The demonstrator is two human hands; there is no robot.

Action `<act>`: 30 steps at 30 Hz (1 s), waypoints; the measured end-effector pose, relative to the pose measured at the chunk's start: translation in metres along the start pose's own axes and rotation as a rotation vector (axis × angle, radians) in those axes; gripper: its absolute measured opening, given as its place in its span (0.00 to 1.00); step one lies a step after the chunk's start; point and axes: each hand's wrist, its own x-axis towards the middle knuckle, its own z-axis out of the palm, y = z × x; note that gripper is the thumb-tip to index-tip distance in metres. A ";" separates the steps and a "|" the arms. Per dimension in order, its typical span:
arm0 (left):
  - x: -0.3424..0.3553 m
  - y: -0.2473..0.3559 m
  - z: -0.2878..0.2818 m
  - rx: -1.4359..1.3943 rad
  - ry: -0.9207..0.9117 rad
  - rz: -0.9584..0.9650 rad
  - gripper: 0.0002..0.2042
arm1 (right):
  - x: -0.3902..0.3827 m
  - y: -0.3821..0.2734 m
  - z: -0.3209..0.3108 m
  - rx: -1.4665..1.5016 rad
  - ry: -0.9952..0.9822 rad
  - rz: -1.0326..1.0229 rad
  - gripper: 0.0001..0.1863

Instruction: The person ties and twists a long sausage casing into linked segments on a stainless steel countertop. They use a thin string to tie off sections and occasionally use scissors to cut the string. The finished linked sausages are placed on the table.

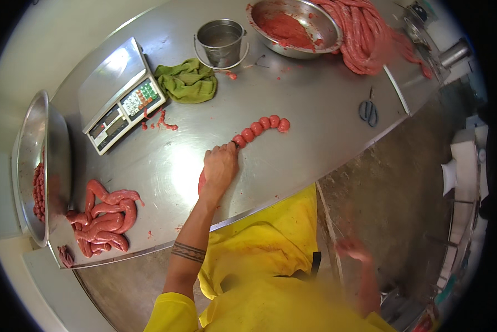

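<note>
My left hand (219, 166) grips a raw red sausage on the steel table, fingers wrapped round it just where a row of several tied round links (255, 128) begins; a small dark bit shows by the fingers, too small to name. My right hand (355, 252) is off the table, low at the right beside my yellow apron (270, 216), smeared by motion. Long coils of filled sausage (107, 224) lie at the near left. Dark scissors (368, 112) rest near the right edge of the table.
A large steel basin (60, 138) with small links stands left. A scale (121, 99), green cloth (187, 83), metal pail (221, 47), bowl of red mince (284, 27) and heap of pale red casings (362, 41) line the back. The table edge (345, 149) runs diagonally.
</note>
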 end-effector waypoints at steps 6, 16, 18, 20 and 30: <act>-0.003 0.002 -0.008 -0.073 0.013 0.015 0.05 | -0.078 0.047 -0.073 1.079 0.762 -0.679 0.33; -0.006 0.002 -0.008 -0.083 0.030 -0.040 0.05 | -0.056 0.012 -0.098 0.524 -0.023 0.009 0.10; -0.006 0.004 -0.006 -0.030 -0.019 -0.125 0.04 | -0.064 0.071 -0.073 1.049 0.023 0.176 0.09; -0.008 0.004 -0.004 -0.016 -0.016 -0.025 0.04 | -0.065 0.111 -0.060 1.151 0.077 -0.152 0.20; -0.021 0.005 -0.016 -0.263 0.033 0.028 0.04 | 0.226 -0.220 -0.150 -0.485 0.893 -0.128 0.43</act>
